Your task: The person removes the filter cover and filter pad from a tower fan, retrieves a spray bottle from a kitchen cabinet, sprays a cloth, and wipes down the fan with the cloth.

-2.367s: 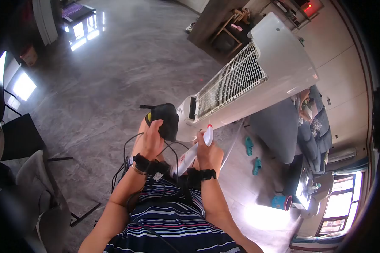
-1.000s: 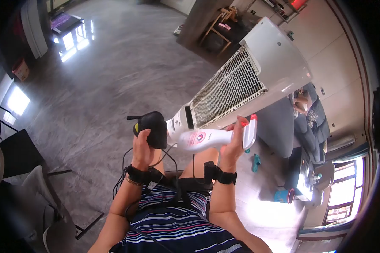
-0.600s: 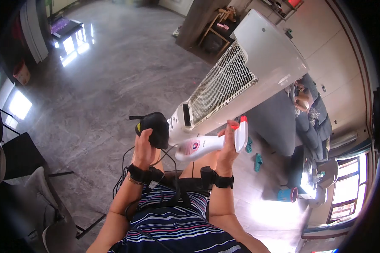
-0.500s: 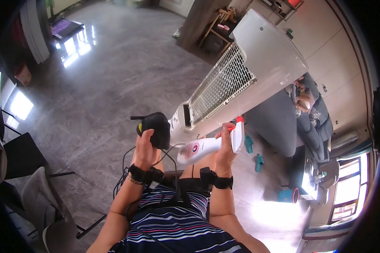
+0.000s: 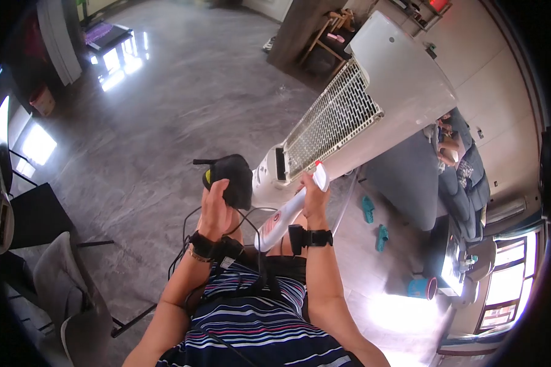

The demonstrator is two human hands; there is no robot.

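Observation:
My left hand grips a black soft-looking item with a yellow patch and a short dark strip poking out to the left; its exact kind I cannot make out. In my right hand is a white spray bottle, held by its neck below the red-tipped trigger head, its labelled body slanting down toward my lap. Just beyond both hands rises a tall white floor-standing air conditioner with its mesh grille showing. Dark cables hang by my left wrist.
A grey chair stands at the left. To the right lie teal slippers, beside a large grey surface. Farther right are a blue bucket and a sofa with a person on it. A wooden rack stands behind.
The spray bottle has turned in my right hand, its body now pointing more steeply down and its head drawn left. My left hand still holds the black item. The whole view has shifted slightly.

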